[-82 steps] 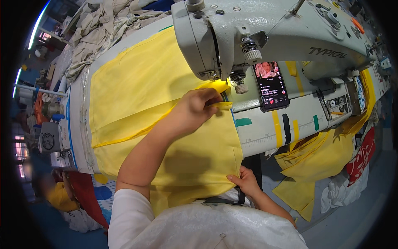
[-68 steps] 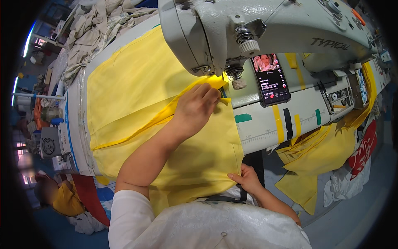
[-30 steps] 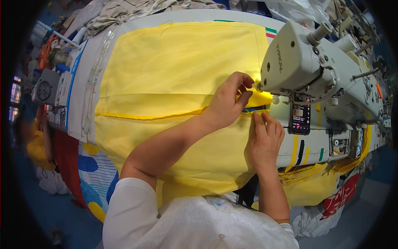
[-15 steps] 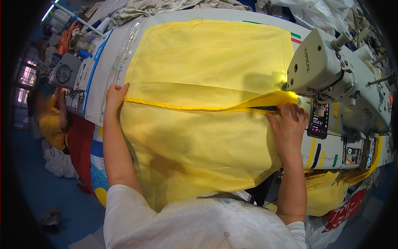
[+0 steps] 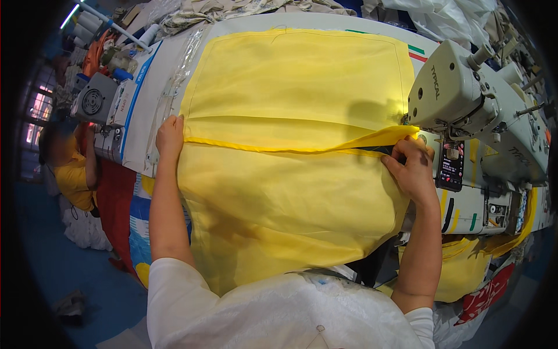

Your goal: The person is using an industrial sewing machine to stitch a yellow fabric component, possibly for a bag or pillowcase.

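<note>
A: Big yellow cloth (image 5: 290, 198) spread flat on the white table (image 5: 154, 110), hanging off the near edge. Soft, thin, light, probably floppy and easy to wrinkle.

B: Best held along the folded seam (image 5: 273, 149), at both ends, pulled tight.

A: Left hand (image 5: 169, 131) pinching the far seam end. Right hand (image 5: 411, 168) gripping the other end, right by the hard grey sewing machine (image 5: 459, 99).

B: Shiny phone (image 5: 451, 166) just beside.
</note>
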The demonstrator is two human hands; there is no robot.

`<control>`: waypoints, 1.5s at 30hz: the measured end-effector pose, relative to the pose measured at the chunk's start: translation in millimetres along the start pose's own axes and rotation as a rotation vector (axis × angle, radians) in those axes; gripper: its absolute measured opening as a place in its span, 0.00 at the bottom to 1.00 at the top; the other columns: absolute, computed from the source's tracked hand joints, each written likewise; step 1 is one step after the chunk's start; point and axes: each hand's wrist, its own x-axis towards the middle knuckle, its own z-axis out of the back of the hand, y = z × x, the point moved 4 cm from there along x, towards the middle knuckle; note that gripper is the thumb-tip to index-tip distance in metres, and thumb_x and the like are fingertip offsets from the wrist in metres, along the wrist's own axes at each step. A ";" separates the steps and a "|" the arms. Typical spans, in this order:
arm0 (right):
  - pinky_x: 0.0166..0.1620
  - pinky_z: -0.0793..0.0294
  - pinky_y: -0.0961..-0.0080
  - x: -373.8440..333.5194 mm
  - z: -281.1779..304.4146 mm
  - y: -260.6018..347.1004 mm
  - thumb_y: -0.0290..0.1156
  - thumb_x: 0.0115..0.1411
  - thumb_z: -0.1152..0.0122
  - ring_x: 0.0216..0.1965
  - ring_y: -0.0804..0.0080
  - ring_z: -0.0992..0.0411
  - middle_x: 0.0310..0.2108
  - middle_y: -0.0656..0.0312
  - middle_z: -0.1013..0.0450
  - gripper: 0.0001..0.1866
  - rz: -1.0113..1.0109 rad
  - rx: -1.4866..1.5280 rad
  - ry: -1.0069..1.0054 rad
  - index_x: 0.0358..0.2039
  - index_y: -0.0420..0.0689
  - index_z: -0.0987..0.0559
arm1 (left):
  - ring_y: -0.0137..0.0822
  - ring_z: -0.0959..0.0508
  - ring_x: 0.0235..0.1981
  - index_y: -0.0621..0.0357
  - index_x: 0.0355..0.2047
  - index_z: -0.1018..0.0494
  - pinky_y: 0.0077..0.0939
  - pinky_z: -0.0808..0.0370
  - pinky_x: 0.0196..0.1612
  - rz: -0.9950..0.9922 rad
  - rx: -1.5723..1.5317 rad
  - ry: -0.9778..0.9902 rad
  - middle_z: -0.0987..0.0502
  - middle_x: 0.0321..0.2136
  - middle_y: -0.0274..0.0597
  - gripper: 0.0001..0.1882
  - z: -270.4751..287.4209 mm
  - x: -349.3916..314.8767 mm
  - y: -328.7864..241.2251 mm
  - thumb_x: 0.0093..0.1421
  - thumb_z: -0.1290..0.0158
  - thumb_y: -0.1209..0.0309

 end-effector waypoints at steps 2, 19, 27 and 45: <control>0.42 0.39 0.67 -1.8 -1.1 -1.6 0.32 0.46 0.36 0.29 0.60 0.33 0.22 0.59 0.33 0.12 -0.012 0.039 -0.030 0.21 0.40 0.29 | 0.52 0.25 0.30 0.60 0.25 0.29 0.43 0.30 0.32 0.031 0.015 -0.042 0.24 0.26 0.52 0.17 3.4 -13.1 -15.0 0.60 0.54 0.58; 0.39 0.38 0.72 -3.0 1.1 -10.6 0.36 0.45 0.37 0.26 0.63 0.33 0.20 0.58 0.31 0.14 -0.093 0.118 0.024 0.20 0.40 0.29 | 0.35 0.54 0.66 0.45 0.63 0.50 0.46 0.60 0.64 -0.355 -0.071 0.172 0.51 0.64 0.35 0.26 -23.0 -1.0 -39.8 0.65 0.67 0.59; 0.30 0.35 0.81 -7.9 -5.6 -29.2 0.25 0.49 0.42 0.25 0.80 0.34 0.22 0.62 0.30 0.06 -0.187 0.665 -0.078 0.24 0.36 0.28 | 0.35 0.53 0.65 0.44 0.63 0.49 0.46 0.60 0.63 -0.371 -0.075 0.141 0.49 0.64 0.35 0.25 -27.5 1.9 -33.4 0.66 0.67 0.59; 0.20 0.41 0.82 -13.0 -10.8 -41.0 0.22 0.46 0.43 0.14 0.81 0.41 0.11 0.64 0.36 0.03 -0.288 0.512 -0.325 0.23 0.38 0.28 | 0.38 0.51 0.65 0.43 0.63 0.49 0.47 0.60 0.63 -0.366 -0.114 0.145 0.49 0.64 0.37 0.25 -26.6 1.9 -35.3 0.66 0.66 0.59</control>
